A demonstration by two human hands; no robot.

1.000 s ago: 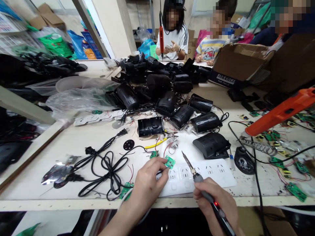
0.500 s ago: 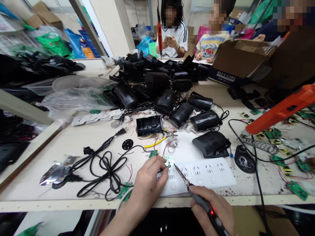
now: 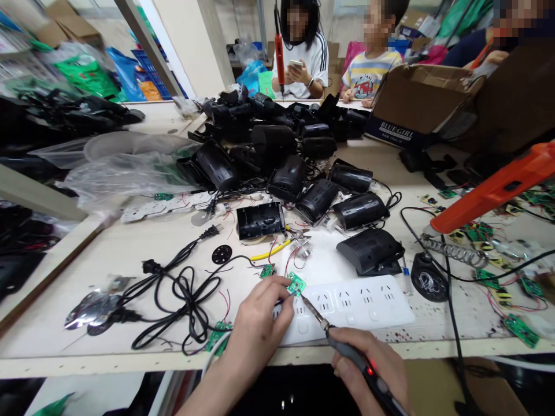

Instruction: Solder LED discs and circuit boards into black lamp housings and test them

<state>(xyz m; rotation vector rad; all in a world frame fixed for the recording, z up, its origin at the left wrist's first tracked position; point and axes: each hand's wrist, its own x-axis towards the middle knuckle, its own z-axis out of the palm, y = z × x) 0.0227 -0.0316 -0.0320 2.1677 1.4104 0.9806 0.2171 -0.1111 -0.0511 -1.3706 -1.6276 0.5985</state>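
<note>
My right hand (image 3: 368,367) grips a soldering iron (image 3: 347,346) with a red light on its grey handle. The iron's tip meets the lower edge of a small green circuit board (image 3: 297,283). My left hand (image 3: 264,323) pinches a thin dark wire (image 3: 291,295) against that edge, its fingertips close beside the board. The board rests at the left part of a white power strip (image 3: 373,306). Just behind my left fingers lies a second green board (image 3: 267,270) with red wires. Another green board (image 3: 217,338) is partly hidden by my left wrist.
Black plastic housings (image 3: 318,199) are piled across the back. A tangled black power cord (image 3: 191,300) lies left. An orange electric screwdriver (image 3: 494,190) and a dark dish (image 3: 429,277) with solder wire are right. Several people sit across the bench, near a cardboard box (image 3: 425,98).
The view has shifted slightly. The bright glare on the circuit board has gone, so its green surface shows. Both hands keep nearly the same pose, with the iron's tip still at the board.
</note>
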